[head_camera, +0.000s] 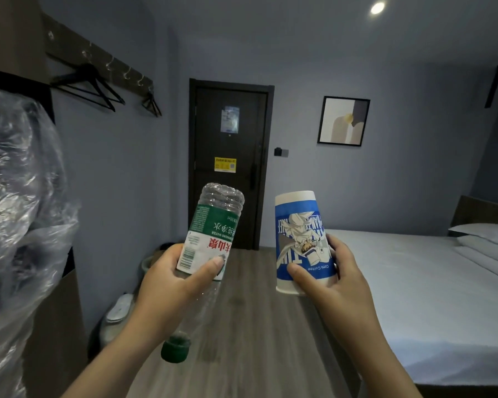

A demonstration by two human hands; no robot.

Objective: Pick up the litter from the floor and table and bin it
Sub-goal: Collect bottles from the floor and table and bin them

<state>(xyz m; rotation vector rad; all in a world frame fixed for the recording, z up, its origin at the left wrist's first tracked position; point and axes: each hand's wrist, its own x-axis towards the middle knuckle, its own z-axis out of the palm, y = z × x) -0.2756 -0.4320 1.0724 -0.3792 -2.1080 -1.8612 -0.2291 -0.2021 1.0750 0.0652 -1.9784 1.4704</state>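
My left hand (167, 278) grips a clear plastic water bottle (213, 222) with a green and white label. The bottle is held upside down, its green cap pointing toward me and the floor. My right hand (331, 278) holds a blue and white paper coffee cup (301, 239), also upside down, with its rim at the bottom. Both are raised in front of me, side by side and apart, over the wooden floor (256, 326).
A bed (414, 282) with white sheets fills the right. Crumpled clear plastic (18, 211) hangs over furniture at the left. White slippers (118, 310) and a round container (150, 262) lie by the left wall. A dark door (230, 168) stands ahead.
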